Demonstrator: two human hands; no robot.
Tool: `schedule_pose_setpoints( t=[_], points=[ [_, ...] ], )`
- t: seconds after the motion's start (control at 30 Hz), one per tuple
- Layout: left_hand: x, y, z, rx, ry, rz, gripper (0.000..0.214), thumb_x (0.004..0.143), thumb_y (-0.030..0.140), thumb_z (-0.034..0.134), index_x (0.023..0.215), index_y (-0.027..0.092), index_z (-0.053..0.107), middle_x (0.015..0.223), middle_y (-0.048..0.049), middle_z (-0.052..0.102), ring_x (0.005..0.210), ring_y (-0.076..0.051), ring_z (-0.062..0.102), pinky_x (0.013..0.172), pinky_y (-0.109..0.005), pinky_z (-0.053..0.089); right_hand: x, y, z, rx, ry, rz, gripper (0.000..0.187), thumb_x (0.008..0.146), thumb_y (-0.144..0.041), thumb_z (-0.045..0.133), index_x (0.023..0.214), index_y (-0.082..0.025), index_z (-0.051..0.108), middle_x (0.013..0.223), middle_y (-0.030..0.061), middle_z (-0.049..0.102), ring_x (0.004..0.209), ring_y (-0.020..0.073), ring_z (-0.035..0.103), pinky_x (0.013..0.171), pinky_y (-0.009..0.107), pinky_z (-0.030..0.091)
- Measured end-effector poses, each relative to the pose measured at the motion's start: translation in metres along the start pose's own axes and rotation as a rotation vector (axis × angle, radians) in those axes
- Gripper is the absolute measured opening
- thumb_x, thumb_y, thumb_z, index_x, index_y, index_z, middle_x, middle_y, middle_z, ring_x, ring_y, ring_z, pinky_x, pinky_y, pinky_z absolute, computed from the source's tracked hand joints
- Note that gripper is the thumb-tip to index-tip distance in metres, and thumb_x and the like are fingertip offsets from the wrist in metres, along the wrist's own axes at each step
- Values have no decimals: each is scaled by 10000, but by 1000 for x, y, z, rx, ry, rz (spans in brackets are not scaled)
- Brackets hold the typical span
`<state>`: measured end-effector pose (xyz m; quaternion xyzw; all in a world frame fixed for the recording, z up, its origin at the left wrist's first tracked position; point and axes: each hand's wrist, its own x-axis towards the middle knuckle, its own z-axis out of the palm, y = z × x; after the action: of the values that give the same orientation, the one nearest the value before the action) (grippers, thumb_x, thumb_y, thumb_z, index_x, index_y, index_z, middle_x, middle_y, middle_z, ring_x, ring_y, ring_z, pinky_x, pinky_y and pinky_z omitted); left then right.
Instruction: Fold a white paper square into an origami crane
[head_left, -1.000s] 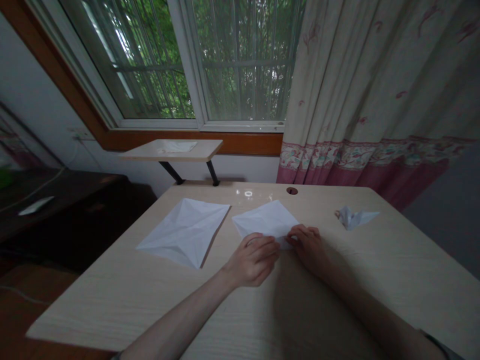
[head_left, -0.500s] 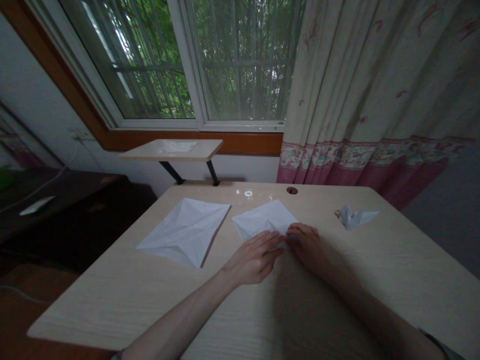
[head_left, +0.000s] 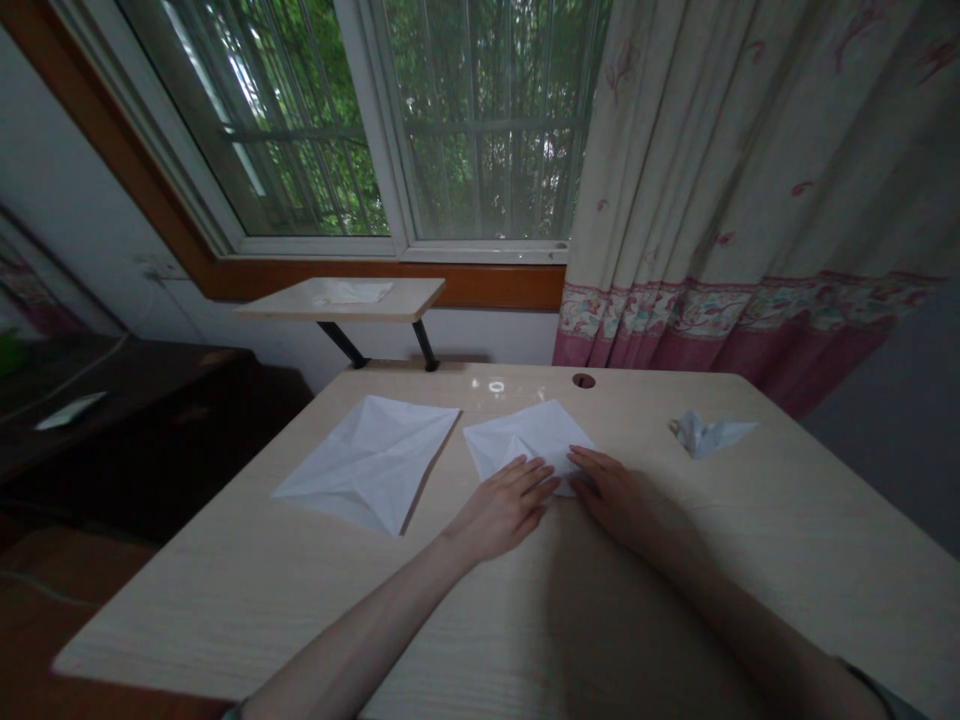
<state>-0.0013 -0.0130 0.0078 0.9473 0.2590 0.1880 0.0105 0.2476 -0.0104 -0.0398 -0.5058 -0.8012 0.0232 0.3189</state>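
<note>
A folded sheet of white paper (head_left: pixel 540 430) lies on the table in front of me, its near edge partly hidden under my fingers. My left hand (head_left: pixel 506 505) rests on its near left part, fingers stretched out and lying flat. On the near right part of the same sheet lies my right hand (head_left: pixel 611 490), its fingers extended too. A small gap separates the two hands, with white paper showing between them. Left of this sheet lies a larger creased sheet of white paper (head_left: pixel 375 450), spread out and touched by neither hand.
A folded paper bird (head_left: pixel 705 435) sits on the table (head_left: pixel 375 620) at the right. Across the back left stands a small raised shelf (head_left: pixel 300 298) on black legs, bearing a piece of white paper (head_left: pixel 356 292). A round cable hole (head_left: pixel 583 381) is near the far edge.
My hands have moved slightly apart, the left one going left along the paper's near edge. More of the paper shows between them. The other things have stayed in place.
</note>
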Motion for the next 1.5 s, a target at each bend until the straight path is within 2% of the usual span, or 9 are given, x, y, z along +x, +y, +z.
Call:
schedule_pose_setpoints(
  t=[0.23,0.53,0.7,0.87,1.1,1.2,1.33,1.43,1.5],
  points=[
    [0,-1,3,11,49,0,372,1002,255,470,1359,171,530,1399,-99,577,1359,-235,476,1170,-458,364,1,-8,-9,-74,-73,-6,382,939,-221,457,1274,-193,638,1275,125,672,1174,240,642,1035,460,498],
    [0,-7,3,55,87,22,364,969,118,479,1317,187,562,1324,-108,611,1311,-227,510,1138,-495,390,0,-26,-21,-231,-103,-92,320,916,-144,480,1135,-204,706,1173,103,726,1046,249,695,933,438,547],
    [-2,-10,3,88,114,11,373,948,78,496,1288,202,586,1368,-105,577,1306,-245,498,1112,-498,404,0,-36,-23,-277,-81,-125,308,914,-149,501,1136,-215,703,1212,90,709,1039,260,677,925,457,533],
    [-1,-8,1,82,105,-53,400,921,69,549,1280,235,599,1393,-101,545,1214,-255,528,979,-445,489,0,-37,-22,-243,-101,-139,280,903,-167,525,1106,-199,715,1235,93,697,1096,276,651,944,481,523],
    [-2,-7,0,106,63,-114,429,914,51,532,1284,260,592,1340,-92,562,1072,-236,576,868,-394,521,-3,-35,-19,-140,-109,-178,294,923,-202,493,1102,-178,725,1326,123,639,1274,252,568,1037,449,494],
    [-3,-8,0,103,49,-146,442,911,39,523,1284,267,589,1348,-83,556,1067,-223,587,865,-374,534,-4,-37,-21,-156,-137,-184,300,936,-196,472,1093,-181,728,1281,129,666,1164,256,649,973,428,540],
    [-4,-8,1,36,63,-147,449,931,49,474,1311,268,571,1381,-83,538,1102,-206,592,896,-361,549,-2,-40,-26,-269,-183,-197,294,927,-134,461,1033,-188,730,1160,116,727,957,250,729,796,358,583],
    [-4,-7,1,-35,61,-121,454,929,63,465,1326,257,563,1429,-85,507,1169,-204,579,961,-371,539,-2,-43,-29,-336,-220,-178,229,914,-130,497,921,-195,717,988,83,763,755,220,728,641,312,540],
    [-5,-7,1,-81,54,-105,462,906,54,478,1308,254,587,1460,-80,484,1223,-211,555,1009,-384,518,-2,-44,-30,-361,-204,-182,204,902,-128,516,864,-199,704,878,63,759,679,212,704,605,313,507]
  ],
)
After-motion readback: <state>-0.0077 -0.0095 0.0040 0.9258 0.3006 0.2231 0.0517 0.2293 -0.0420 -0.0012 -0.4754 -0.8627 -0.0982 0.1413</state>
